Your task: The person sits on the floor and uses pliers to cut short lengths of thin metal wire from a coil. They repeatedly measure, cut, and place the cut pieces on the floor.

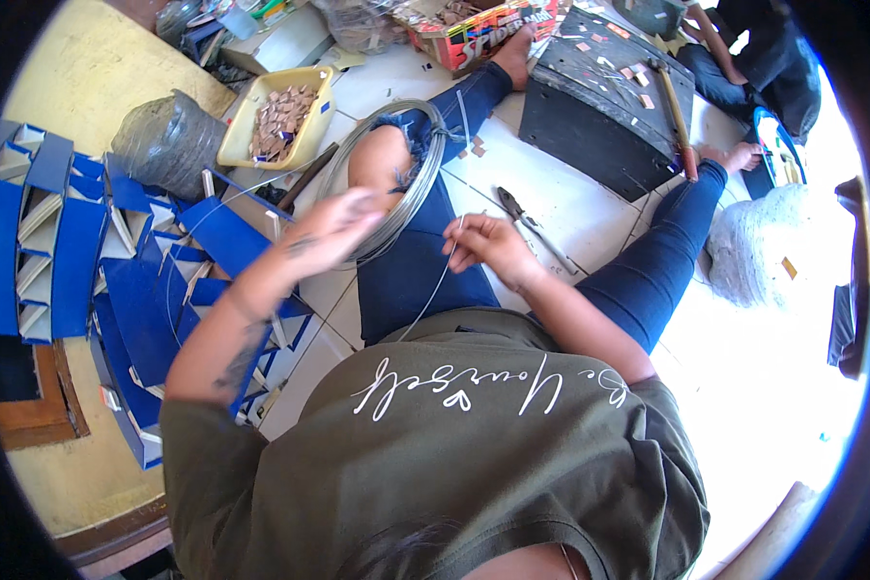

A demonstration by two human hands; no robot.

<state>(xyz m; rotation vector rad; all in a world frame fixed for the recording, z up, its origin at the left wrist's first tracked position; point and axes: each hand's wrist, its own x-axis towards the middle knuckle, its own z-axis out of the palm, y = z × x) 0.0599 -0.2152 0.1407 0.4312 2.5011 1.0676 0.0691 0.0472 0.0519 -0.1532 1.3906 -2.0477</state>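
Observation:
A coil of thin grey wire (433, 179) is looped around my raised left knee, which shows through torn dark trousers. My right hand (493, 249) is closed in a pinch on a single strand of wire (433, 293), which curves down toward my shirt. Beside the coil, over my left thigh, my left hand (338, 227) is smeared by motion, and whether it holds anything is unclear. Between my legs, on the tiled floor, lie pliers (535, 230) with dark jaws and pale handles, just right of my right hand.
Blue-and-white folded pieces (145, 275) are heaped at left. A yellow basin (230, 145) holds small brown pieces. Beyond my legs, a black box (590, 106) bears a wooden-handled hammer (679, 126). A wrapped bundle (764, 246) sits right; another person (764, 63) sits far right.

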